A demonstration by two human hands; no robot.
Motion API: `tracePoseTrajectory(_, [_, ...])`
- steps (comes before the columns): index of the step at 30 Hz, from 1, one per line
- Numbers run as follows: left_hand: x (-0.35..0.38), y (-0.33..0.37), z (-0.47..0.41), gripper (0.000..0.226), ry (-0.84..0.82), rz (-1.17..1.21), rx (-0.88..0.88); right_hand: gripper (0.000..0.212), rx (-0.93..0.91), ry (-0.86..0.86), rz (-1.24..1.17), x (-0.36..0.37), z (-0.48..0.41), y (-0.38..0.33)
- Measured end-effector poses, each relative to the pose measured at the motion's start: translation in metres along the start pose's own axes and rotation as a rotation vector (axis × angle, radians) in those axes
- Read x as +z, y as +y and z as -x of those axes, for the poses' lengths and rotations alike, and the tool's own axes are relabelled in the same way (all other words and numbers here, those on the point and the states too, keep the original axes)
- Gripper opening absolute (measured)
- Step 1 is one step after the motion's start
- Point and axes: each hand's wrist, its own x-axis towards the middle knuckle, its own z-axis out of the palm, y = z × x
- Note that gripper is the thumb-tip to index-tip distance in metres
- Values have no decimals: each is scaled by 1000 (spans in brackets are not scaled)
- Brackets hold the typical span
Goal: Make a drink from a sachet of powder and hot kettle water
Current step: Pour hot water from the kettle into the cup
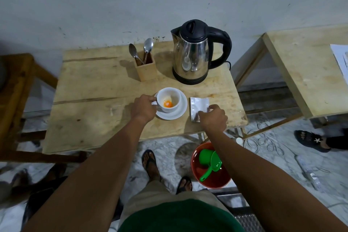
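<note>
Fingers of the left hand (144, 108) hide the white cup (168, 100) handle; right hand (213, 117) pinches a crinkled silver sachet (198, 107), covering its corner.

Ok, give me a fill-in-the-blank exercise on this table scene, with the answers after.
1. The cup stands on a white ____.
2. The powder in the cup is ____ in colour.
3. The right hand touches the sachet, while the left hand holds the cup by its ____.
4. Two ____ stand in the wooden holder beside the kettle.

Answers: saucer; orange; handle; spoons
</note>
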Motion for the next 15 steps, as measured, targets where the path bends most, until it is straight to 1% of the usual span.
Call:
tracePoseTrajectory(3, [-1,1,0,29,-4,0,-10,53,-9,11,7,1,0,-5])
tracePoseTrajectory(6, [-2,2,-1,29,-18,-9,-22,45,-36,15,12,0,2,-13])
tracePoseTrajectory(8, [-3,3,-3,29,-36,-23,-31,39,-73,39,-25,-3,1,-25])
tracePoseTrajectory(12, [-10,9,-8,32,-101,-104,-33,32,-308,178,-143,-25,0,-70])
tracePoseTrajectory(15, [-19,18,-14,29,-221,-203,-23,35,-484,334,-245,-48,-8,-116])
